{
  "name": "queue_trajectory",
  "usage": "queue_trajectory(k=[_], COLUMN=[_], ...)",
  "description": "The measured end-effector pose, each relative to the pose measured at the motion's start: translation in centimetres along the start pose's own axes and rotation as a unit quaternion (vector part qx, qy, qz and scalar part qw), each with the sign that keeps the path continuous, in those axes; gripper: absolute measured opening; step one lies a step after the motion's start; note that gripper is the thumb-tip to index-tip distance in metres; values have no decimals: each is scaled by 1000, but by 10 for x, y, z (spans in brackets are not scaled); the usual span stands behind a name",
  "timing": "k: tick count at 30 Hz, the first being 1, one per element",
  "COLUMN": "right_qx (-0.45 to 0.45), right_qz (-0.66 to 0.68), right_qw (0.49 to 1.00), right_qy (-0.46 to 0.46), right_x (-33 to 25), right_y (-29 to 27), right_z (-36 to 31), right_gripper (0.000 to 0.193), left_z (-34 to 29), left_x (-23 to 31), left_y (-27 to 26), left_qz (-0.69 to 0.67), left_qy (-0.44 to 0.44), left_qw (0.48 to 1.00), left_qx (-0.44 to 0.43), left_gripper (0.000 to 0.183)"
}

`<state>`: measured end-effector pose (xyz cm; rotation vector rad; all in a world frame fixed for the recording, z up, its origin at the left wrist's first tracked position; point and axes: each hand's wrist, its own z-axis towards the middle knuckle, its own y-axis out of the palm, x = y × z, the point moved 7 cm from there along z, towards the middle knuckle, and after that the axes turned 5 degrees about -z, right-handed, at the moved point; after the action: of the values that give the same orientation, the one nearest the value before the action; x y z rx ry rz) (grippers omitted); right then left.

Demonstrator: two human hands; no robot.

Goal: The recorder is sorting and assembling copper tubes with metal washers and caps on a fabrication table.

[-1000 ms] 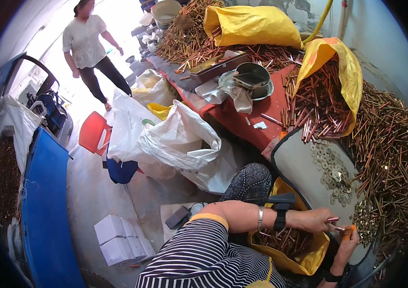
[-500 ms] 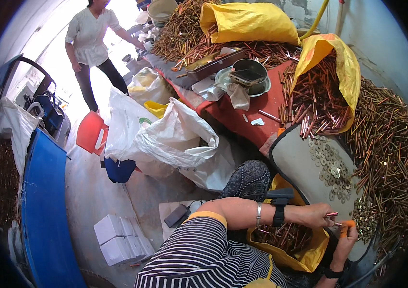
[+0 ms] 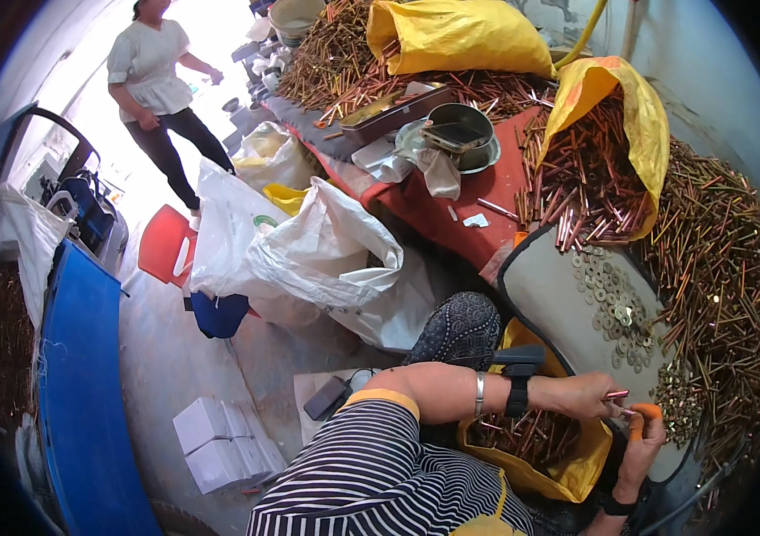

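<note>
My left hand [image 3: 587,396] is closed round a thin reddish metal rod [image 3: 617,394] whose end sticks out past the fingers. Close against it, my right hand [image 3: 642,438], with orange covering on its fingers, is pinched at the end of another small rod; the exact grip is partly hidden. Both hands are over the lower part of a grey board [image 3: 545,290]. Flat round washers [image 3: 617,308] lie on the board, with a heap of small brass-coloured nuts [image 3: 679,402] beside my right hand. Beneath my left wrist, a yellow sack [image 3: 590,473] holds more reddish rods.
A large pile of metal rods [image 3: 719,268] covers the right side. Yellow sacks [image 3: 460,40] spill rods onto red cloth [image 3: 478,223]. White sacks [image 3: 326,241], a red chair [image 3: 165,246] and white boxes [image 3: 223,447] stand left. Another person [image 3: 152,76] is at the far left.
The other person has drawn an arm back from the clutter and shifted slightly left. My hands stay together, moving only slightly; the whole view has shifted a little.
</note>
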<state>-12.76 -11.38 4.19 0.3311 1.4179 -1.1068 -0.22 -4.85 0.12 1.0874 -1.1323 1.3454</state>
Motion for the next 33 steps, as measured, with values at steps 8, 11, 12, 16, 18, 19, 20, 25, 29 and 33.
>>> queue_trajectory(k=[8, 11, 12, 16, 18, 19, 20, 25, 29, 33], right_qx=[42, 23, 34, 49, 48, 61, 74, 132, 135, 139], right_qz=[171, 35, 29, -37, -123, -180, -237, -381, -483, -582], right_qw=[984, 999, 999, 998, 990, 979, 965, 906, 860, 796], right_qy=[40, 1, -8, -23, -54, -69, -86, -128, -89, -88], right_x=[44, 30, 19, 10, 4, 5, 8, 29, 53, 64], right_y=[-15, -15, -18, -30, -31, -36, -42, -65, -56, -49], right_z=[10, 20, 20, 26, 35, 39, 45, 100, 143, 162], right_gripper=[34, 22, 20, 17, 16, 16, 15, 14, 10, 13], left_z=[0, -3, 1, 15, 16, 17, 17, 20, 24, 22], left_x=[10, 16, 18, -3, -13, -20, -21, -26, -21, -20], left_y=[-3, -16, -27, -36, -40, -44, -45, -46, -52, -56], left_qz=[28, 45, 41, -302, -377, -405, -445, -461, -438, -413], left_qy=[38, -57, -23, -178, -172, -153, -163, -151, -134, -134], left_qw=[995, 986, 998, 934, 905, 893, 868, 858, 869, 876], left_qx=[-92, -150, -52, 67, 97, 125, 149, 167, 186, 210], left_gripper=[13, 20, 20, 30, 30, 30, 31, 32, 27, 24])
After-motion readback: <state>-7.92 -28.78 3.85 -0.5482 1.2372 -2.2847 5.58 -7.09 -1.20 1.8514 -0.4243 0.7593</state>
